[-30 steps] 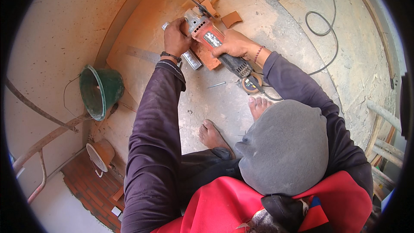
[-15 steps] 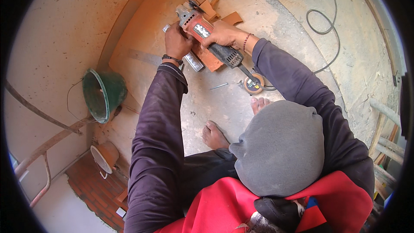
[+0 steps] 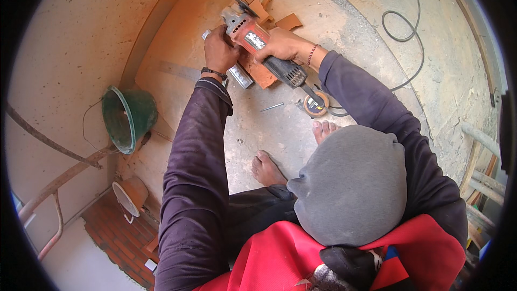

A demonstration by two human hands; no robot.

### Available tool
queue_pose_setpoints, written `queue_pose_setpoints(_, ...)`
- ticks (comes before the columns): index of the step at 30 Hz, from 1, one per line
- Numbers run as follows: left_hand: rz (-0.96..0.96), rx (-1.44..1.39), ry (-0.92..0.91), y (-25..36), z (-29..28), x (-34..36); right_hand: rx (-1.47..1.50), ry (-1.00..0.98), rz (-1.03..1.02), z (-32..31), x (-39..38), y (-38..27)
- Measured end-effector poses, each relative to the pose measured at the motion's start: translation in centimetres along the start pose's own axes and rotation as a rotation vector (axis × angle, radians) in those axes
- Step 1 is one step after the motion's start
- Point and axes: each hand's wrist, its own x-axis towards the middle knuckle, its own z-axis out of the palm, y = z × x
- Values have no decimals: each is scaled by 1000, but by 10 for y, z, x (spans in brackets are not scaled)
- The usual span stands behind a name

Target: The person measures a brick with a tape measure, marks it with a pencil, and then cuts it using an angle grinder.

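My right hand is shut on a red and black angle grinder, its disc guard tilted upward at the far end. My left hand is closed beside the grinder's head; what it grips is hidden. Below the grinder lie an orange tile piece and a silver metal bar. An orange dust haze hangs beyond the disc. Just below the grinder's cord end lies a round orange-and-black object. A thin metal rod lies on the dusty floor.
Broken tiles lie at the top. A green bucket and a smaller bucket stand left, beside metal tubing. A black cord loops at right, near more pipes. My bare feet are below the tools.
The grinder and my right hand have shifted up and left since a second ago, with little movement in the last half second. The orange haze beyond the disc looks denser.
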Motion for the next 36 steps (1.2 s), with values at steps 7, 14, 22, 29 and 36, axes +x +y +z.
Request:
queue_pose_setpoints(7, -2, 34, -26, -9, 7, 2, -47, 66, -81, 2, -4, 16)
queue_pose_setpoints(14, -13, 17, -45, -11, 5, 1, -15, 55, -24, 3, -23, 4)
queue_pose_setpoints(22, -20, -5, -42, -15, 9, 0, -18, 26, 30, 2, -30, 10)
queue_pose_setpoints(29, 2, -12, -17, -12, 8, 0, -135, 28, -14, 0, -18, 13)
queue_pose_setpoints(36, -17, -9, -5, -5, 4, -1, -10, 3, 1, -1, 1, -2)
